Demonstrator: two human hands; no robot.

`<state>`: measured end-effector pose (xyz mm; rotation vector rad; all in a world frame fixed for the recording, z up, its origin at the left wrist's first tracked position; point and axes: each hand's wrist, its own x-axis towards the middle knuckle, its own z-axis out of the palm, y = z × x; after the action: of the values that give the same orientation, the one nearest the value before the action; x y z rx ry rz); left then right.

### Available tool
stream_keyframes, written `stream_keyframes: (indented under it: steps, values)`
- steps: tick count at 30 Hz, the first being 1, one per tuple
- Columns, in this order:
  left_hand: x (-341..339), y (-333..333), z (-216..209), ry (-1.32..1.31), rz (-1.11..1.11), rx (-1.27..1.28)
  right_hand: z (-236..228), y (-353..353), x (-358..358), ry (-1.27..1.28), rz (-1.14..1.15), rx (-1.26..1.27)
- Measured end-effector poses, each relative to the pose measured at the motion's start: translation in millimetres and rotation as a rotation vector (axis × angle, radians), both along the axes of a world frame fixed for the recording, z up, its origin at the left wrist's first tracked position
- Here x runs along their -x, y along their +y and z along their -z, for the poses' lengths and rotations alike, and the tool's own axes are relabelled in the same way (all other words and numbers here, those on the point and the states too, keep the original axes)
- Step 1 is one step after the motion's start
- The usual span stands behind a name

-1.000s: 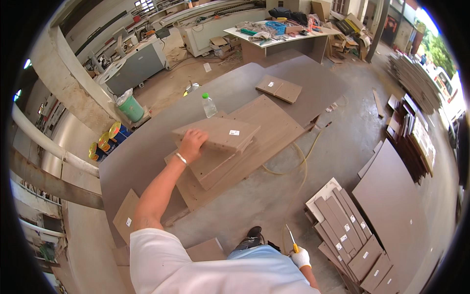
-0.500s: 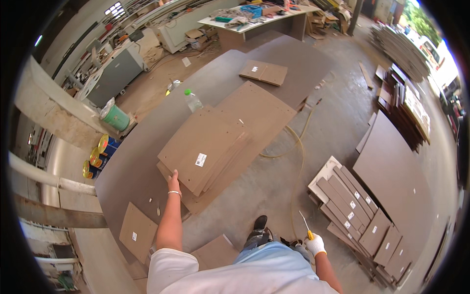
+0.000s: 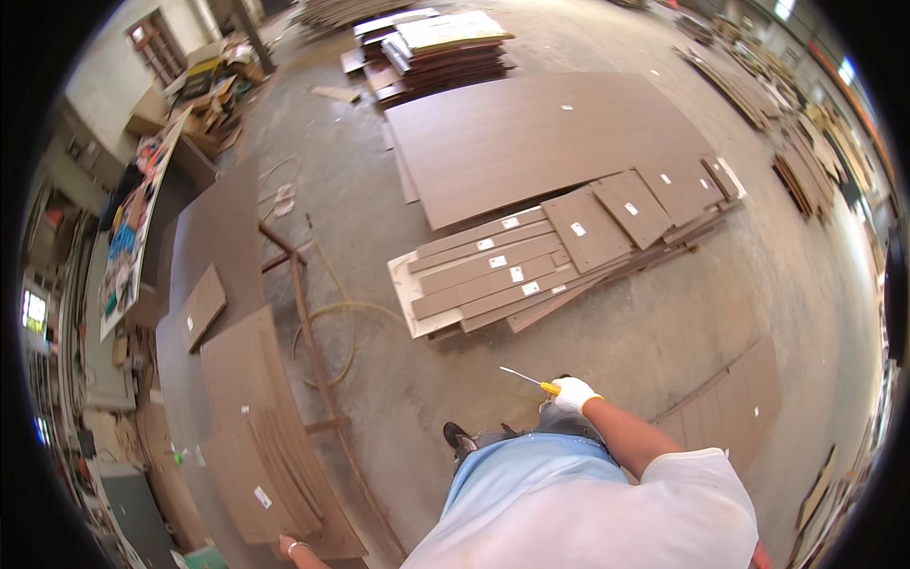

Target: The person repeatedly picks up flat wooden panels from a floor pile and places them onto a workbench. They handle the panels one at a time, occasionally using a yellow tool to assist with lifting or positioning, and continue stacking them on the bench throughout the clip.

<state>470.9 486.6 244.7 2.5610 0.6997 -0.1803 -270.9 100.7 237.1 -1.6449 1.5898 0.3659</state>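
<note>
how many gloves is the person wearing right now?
1. The white glove is on the right hand, which holds a yellow-handled screwdriver. The left hand, at the stacked brown boards by the lower edge, is bare, with a bracelet on the wrist.

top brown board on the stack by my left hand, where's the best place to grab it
Probably by its near corner, where the left hand already rests. The top brown board lies flat on the stack with its edges overhanging slightly, so fingers could hook under that edge from the person's side and lift. The right hand holds a screwdriver, so a two-handed lift would mean setting that down first.
</note>
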Motion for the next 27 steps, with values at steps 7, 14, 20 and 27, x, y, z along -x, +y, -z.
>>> stream_keyframes:
  steps: [7,14,20,27]
  values:
    - [274.8,-192.5,101.6,0.069,0.167,0.337,53.3,28.7,130.1,-0.305,0.209,-0.01]
    - [583.6,-457.7,154.0,0.935,1.017,0.547,-30.0,-25.1,261.1,-1.068,0.645,-0.312]
    - [783.5,-643.3,124.4,1.134,1.305,0.584,-33.3,-70.3,356.4,-0.881,0.941,-0.075]
    - [961.7,-740.3,192.9,1.258,1.362,0.244,110.5,-34.4,412.7,-0.307,1.35,-0.079]
